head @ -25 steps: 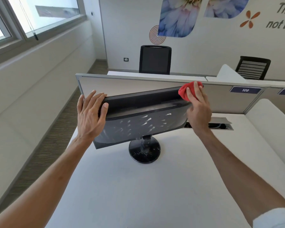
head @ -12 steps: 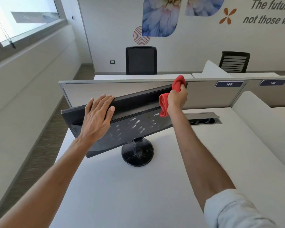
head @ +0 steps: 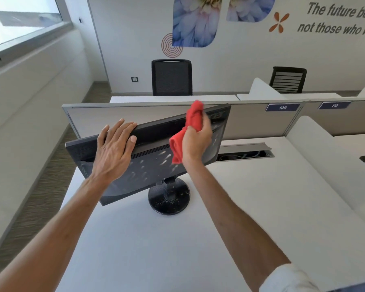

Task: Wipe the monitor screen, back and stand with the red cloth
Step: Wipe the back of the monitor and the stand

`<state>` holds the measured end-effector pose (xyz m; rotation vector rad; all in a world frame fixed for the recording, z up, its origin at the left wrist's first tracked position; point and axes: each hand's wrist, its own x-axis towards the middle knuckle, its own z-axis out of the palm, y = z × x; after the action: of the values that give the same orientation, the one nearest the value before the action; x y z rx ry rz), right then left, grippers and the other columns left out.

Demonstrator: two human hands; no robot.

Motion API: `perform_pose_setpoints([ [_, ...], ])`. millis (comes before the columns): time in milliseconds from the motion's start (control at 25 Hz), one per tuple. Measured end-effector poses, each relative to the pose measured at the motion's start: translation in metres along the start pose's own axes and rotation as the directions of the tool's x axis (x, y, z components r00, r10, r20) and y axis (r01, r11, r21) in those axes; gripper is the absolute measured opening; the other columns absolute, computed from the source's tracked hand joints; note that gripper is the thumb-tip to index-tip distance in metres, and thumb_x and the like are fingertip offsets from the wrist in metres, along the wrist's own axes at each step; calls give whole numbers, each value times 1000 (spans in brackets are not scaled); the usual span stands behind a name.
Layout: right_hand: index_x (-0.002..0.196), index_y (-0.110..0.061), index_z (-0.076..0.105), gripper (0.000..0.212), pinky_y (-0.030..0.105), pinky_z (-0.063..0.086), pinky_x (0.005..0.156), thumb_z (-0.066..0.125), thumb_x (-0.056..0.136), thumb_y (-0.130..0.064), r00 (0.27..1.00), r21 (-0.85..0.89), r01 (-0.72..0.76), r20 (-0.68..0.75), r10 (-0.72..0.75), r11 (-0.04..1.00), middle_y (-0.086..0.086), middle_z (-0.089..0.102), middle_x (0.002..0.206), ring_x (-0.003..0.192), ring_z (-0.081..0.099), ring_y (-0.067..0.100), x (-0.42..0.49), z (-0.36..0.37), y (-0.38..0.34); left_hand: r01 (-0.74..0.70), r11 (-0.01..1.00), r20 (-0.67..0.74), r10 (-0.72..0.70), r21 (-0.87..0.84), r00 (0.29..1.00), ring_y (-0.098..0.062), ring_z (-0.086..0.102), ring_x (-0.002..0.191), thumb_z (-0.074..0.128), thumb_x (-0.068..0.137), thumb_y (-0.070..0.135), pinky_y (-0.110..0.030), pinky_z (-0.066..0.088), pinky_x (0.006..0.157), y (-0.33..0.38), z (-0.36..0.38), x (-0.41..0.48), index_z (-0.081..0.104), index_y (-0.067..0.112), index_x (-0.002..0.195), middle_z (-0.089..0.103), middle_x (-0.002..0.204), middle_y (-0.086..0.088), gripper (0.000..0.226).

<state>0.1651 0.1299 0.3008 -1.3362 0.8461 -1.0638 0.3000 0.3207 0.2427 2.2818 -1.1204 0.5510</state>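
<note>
Monitor [head: 156,163] tilted on round stand [head: 169,199], back speckled. Left hand [head: 114,148] flat, open, bracing top edge; right hand [head: 196,142] clenched around soft red cloth [head: 188,127] near top edge. Probably top-heavy; steadied best by bezel.

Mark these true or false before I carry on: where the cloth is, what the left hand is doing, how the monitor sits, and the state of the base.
1. The right hand grips the cloth. True.
2. The left hand rests flat on the desk. False: it lies on the monitor, fingers over its top edge.
3. The monitor's back faces the camera. True.
4. The base looks spotless. False: pale specks dot it.
5. The monitor stands level. False: it slants, right end higher.
</note>
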Motion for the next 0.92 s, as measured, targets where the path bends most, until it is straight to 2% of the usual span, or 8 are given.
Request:
perform_pose_setpoints([
  [40, 152, -33, 56, 71, 13, 53, 94, 48, 93, 5, 995, -27, 11, -100, -14, 1000, -9, 71, 136, 115, 69, 11, 16, -6, -3, 1, 1000, -2, -1, 2, 1000, -13, 24, 169, 22, 121, 46, -48, 7, 139, 0, 0, 0, 46, 26, 166, 50, 169, 2, 54],
  [120, 156, -31, 51, 75, 36, 50, 115, 43, 90, 6, 975, -60, -10, -223, -4, 998, -6, 67, 144, 129, 65, 19, 54, -18, -6, 6, 1000, -3, -6, 3, 1000, -14, 25, 168, 23, 121, 45, -48, 7, 139, 1, 0, 0, 46, 27, 165, 51, 168, 2, 52],
  [200, 151, -25, 56, 70, 45, 53, 109, 45, 90, 6, 970, -99, -91, -235, 66, 991, -1, 71, 135, 122, 68, 27, 84, -25, -3, 0, 1000, -1, 0, 11, 1000, -15, 25, 168, 25, 121, 43, -48, 7, 139, 2, 0, 0, 46, 27, 164, 51, 167, 3, 50],
  [320, 144, -21, 61, 47, 35, 53, 87, 50, 101, -6, 987, -207, -147, -102, 128, 967, 2, 74, 122, 106, 72, 27, 75, -16, -8, -9, 1000, -7, 9, 28, 1000, -15, 25, 169, 26, 121, 40, -50, 7, 139, 2, 2, -1, 45, 26, 163, 51, 166, 3, 48],
  [520, 123, -12, 68, 29, 31, 53, 78, 50, 103, -5, 992, -210, -79, 80, 98, 974, 7, 73, 105, 86, 69, 21, 21, 16, -4, 2, 1000, 13, -2, 13, 1000, -17, 26, 168, 24, 121, 43, -49, 4, 139, -3, 0, 0, 45, 25, 164, 51, 167, -1, 51],
  [720, 113, -20, 65, 29, 43, 58, 92, 56, 93, -3, 934, -297, 95, 357, 18, 950, 5, 73, 98, 91, 73, 28, -51, 43, 4, 68, 993, 49, -63, -93, 997, -13, 28, 167, 5, 119, 56, -44, 4, 139, 9, -5, 2, 48, 24, 166, 52, 168, -1, 72],
  [840, 100, -24, 74, 29, 44, 63, 78, 57, 82, -8, 832, -234, 121, 554, 30, 965, 1, 73, 77, 75, 72, 26, -88, 47, -1, 143, 968, 82, -129, -208, 988, -11, 33, 164, -7, 113, 67, -34, 6, 136, 7, -14, 3, 54, 26, 164, 55, 167, -2, 90],
  [920, 84, -19, 73, 20, 50, 63, 71, 56, 78, -10, 861, -174, 71, 508, 28, 982, 2, 71, 68, 68, 71, 27, -89, 41, 5, 151, 959, 106, -129, -240, 986, -9, 34, 163, -9, 112, 66, -33, 11, 133, 8, -21, 1, 54, 30, 164, 54, 168, 1, 90],
])
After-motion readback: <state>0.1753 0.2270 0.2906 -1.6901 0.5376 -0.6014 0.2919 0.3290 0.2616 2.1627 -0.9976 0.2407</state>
